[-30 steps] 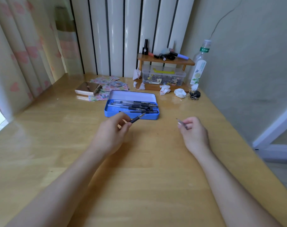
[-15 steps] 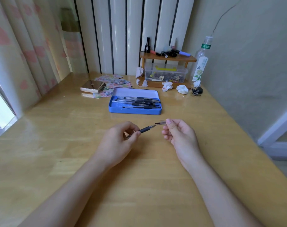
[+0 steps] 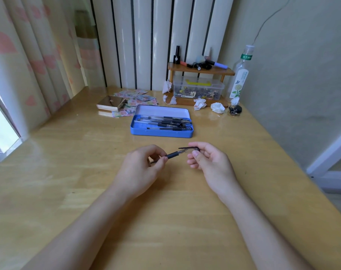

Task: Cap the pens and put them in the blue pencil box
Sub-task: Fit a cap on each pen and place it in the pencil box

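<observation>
- The left hand point(image 3: 141, 168) pinches a black pen point(image 3: 172, 154) by its barrel, tip aimed right.
- The right hand point(image 3: 210, 162) grips a pen cap point(image 3: 189, 148) between thumb and fingers; the pen's tip sits at or just inside the cap's mouth, how far in cannot be told.
- Both hands hover above the wooden table point(image 3: 68, 172).
- Beyond them lies the open blue pencil box point(image 3: 162, 132), holding several capped pens point(image 3: 165, 122).
- Further back: crumpled tissues point(image 3: 217, 108), a small wooden shelf point(image 3: 199, 70), and a clear bottle point(image 3: 240, 75).
</observation>
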